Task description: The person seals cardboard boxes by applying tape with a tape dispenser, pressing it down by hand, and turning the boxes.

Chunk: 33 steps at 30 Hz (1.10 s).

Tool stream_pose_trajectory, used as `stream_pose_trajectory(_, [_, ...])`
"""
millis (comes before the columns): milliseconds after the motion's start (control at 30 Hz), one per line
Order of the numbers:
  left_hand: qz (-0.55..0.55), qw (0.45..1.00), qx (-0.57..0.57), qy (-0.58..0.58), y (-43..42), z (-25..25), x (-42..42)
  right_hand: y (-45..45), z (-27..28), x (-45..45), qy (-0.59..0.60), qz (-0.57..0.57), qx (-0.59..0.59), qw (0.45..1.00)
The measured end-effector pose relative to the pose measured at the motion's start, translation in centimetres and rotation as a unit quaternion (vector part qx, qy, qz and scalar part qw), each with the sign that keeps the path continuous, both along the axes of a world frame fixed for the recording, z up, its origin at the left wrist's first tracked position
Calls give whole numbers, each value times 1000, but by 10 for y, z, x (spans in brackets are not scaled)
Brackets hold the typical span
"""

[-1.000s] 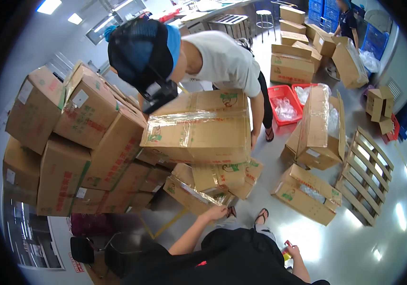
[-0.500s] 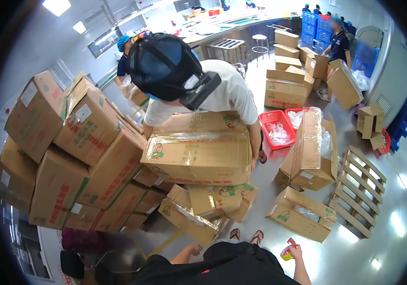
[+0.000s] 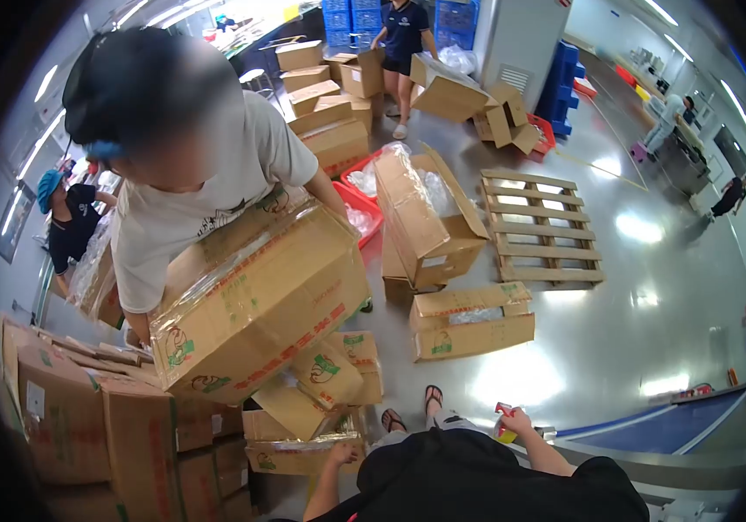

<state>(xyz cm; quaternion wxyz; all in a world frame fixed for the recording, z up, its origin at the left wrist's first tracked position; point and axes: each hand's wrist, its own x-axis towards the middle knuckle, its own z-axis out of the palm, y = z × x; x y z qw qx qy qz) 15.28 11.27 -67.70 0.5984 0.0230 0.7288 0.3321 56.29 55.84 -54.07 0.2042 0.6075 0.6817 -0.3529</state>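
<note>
My right hand (image 3: 517, 421) is closed on a tape dispenser (image 3: 504, 428) with a red frame and a yellow roll, held out at my right side. My left hand (image 3: 344, 454) hangs low with fingers loosely bent, and nothing shows in it. It is nearest an open carton (image 3: 303, 457) on the floor, though I cannot tell whether they touch. Facing me, a person in a light shirt (image 3: 247, 130) bends over a large taped carton (image 3: 268, 304) and grips it at both ends. It is tilted above other cartons (image 3: 325, 372).
Stacked cartons (image 3: 138, 435) stand at the lower left. Ahead are an open carton with clear plastic bags (image 3: 416, 217), a smaller open carton (image 3: 473, 335) and a wooden pallet (image 3: 542, 226). Another person (image 3: 405, 43) handles a carton (image 3: 447, 90) at the back; one more (image 3: 77, 217) stands left.
My view has swung to the right. The person opposite has straightened a little, and the large carton is now tilted. My right hand still holds the tape dispenser.
</note>
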Motion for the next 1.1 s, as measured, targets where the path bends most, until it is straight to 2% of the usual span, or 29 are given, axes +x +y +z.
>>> stream_pose_trajectory(67, [26,999,-40,-22,10,-6,-18,-5,5,16,14,-38,-9,999])
stream_pose_trajectory(133, [24,998,-51,-24,17,-2,-30,-10,-1,27,-63,-10,16,998])
stream_pose_trajectory(200, [49,997,-56,0,31,8,-38,-3,-4,39,-67,-15,18,998])
stream_pose_trajectory(233, [145,989,-27,-33,37,14,-43,2,-5,47,-62,-26,23,997])
stream_pose_trajectory(267, [145,989,-22,-28,45,17,-50,11,0,50,-56,-27,21,998])
stream_pose_trajectory(300, [243,969,33,-24,46,18,-56,20,4,52,-51,-29,18,998])
stream_pose_trajectory(333, [331,939,94,-22,48,20,-61,29,9,55,-45,-30,16,998])
stream_pose_trajectory(367, [414,846,308,-132,52,35,-69,42,10,60,-37,-3,7,999])
stream_pose_trajectory(400, [448,696,475,-297,57,48,-75,56,-6,69,-44,3,1,999])
stream_pose_trajectory(433, [583,691,384,-187,51,43,-73,69,-21,79,-50,10,-4,999])
stream_pose_trajectory(467, [679,683,261,-61,52,61,-68,86,-43,93,-28,24,8,999])
stream_pose_trajectory(500, [685,673,277,-41,54,72,-72,103,-40,93,-23,46,-8,999])
stream_pose_trajectory(533, [689,662,293,-20,56,86,-75,136,-77,107,-51,64,-83,993])
stream_pose_trajectory(567, [667,690,279,38,70,103,-73,149,-65,107,-40,88,-46,994])
stream_pose_trajectory(600, [641,718,256,92,80,123,-68,171,-84,117,-29,70,-63,995])
stream_pose_trajectory(633, [620,725,294,56,88,108,-75,193,-117,131,5,45,-72,996])
stream_pose_trajectory(667, [592,736,328,19,91,93,-84,207,-112,128,1,9,-38,999])
stream_pose_trajectory(733, [546,747,379,28,140,145,-56,237,-137,136,-3,14,-31,999])
stream_pose_trajectory(767, [552,741,380,34,152,164,-38,242,-124,124,-1,24,-32,999])
stream_pose_trajectory(833, [553,733,392,-58,180,194,-8,258,-95,103,-68,154,-20,986])
stream_pose_trajectory(933, [595,712,371,-27,214,181,51,268,-76,81,-39,192,-8,981])
stream_pose_trajectory(967, [594,715,368,-31,221,182,71,274,-87,76,-16,211,-5,977])
stream_pose_trajectory(1033, [553,802,220,-42,234,196,111,271,-82,72,51,229,1,972])
stream_pose_trajectory(1067, [524,826,197,-66,233,201,129,259,-75,74,83,226,5,971])
stream_pose_trajectory(1100, [425,879,208,-60,228,206,143,247,-65,71,108,211,2,972])
